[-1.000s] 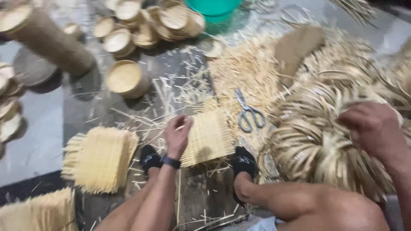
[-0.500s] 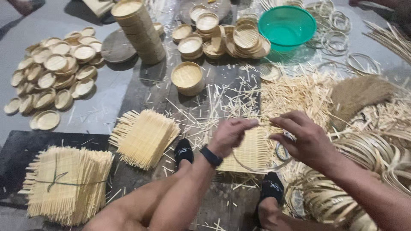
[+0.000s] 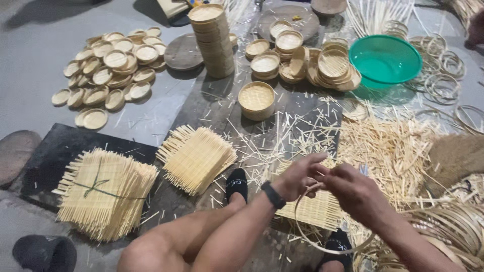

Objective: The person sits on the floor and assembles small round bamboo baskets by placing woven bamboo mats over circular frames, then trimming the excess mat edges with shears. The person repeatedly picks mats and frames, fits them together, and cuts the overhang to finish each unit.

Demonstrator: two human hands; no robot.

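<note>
Splint litter [image 3: 282, 136] and basket [image 3: 256, 99] crowd the hands [image 3: 322, 184].

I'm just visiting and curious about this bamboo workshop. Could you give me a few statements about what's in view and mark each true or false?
1. Both hands, left hand and right hand, hold a thin bamboo ring. True.
2. The green bowl sits near the top right. True.
3. The tied bundle of woven mats is bound with red tape. False: a dark green string ties it.
4. The tall stack of round trays has toppled over. False: it stands upright.
5. The left wrist wears a dark band. True.
</note>
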